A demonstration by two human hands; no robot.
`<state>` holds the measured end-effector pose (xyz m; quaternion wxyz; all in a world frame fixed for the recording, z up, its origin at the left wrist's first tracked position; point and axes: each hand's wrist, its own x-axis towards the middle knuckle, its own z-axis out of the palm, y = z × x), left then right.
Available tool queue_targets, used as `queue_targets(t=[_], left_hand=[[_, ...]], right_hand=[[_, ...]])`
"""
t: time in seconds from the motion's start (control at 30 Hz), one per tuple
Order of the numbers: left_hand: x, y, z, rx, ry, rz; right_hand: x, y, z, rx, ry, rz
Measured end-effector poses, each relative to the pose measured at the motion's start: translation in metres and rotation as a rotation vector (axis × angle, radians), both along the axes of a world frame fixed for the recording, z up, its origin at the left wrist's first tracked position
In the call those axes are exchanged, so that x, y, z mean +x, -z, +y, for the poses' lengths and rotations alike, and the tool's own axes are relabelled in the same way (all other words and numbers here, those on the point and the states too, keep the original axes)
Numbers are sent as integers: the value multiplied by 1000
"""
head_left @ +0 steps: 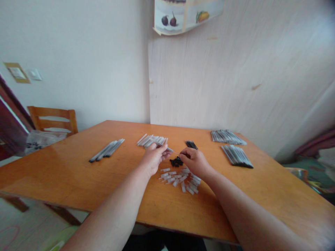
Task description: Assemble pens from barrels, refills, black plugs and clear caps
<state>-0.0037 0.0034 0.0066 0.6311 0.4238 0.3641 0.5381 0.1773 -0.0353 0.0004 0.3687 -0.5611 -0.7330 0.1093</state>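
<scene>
My left hand (pixel 156 157) is closed around a translucent pen barrel (pixel 169 150) that points to the right. My right hand (pixel 194 160) pinches the end of a thin, pale pen refill (pixel 176 152), whose other end meets the barrel's open tip; how far it sits inside I cannot tell. Just below the hands lies a small heap of black caps or plugs (pixel 176 161). Nearer to me are scattered, whitish, translucent pen tip pieces (pixel 176 178), partly hidden by my right hand. Behind my left hand is a pile of translucent barrels (pixel 149 140).
Dark, thin sticks (pixel 191 144) lie behind my right hand. Pens with black ends (pixel 107 150) rest at the left. Two more groups, a back row of pens (pixel 227 137) and a nearer row (pixel 237 157), lie at the right of the wooden table (pixel 115 188). A chair (pixel 53 116) stands beyond.
</scene>
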Motion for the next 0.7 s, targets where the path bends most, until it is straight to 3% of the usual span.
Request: queue_targets(t=[0.33, 0.57, 0.7], left_hand=[[-24, -6, 21, -19, -332, -149], [-25, -7, 19, -66, -324, -97], [-23, -7, 17, -93, -287, -78]], right_hand=[[41, 2, 12, -3, 107, -72], [71, 2, 20, -93, 521, -100], [81, 4, 22, -219, 637, -138]])
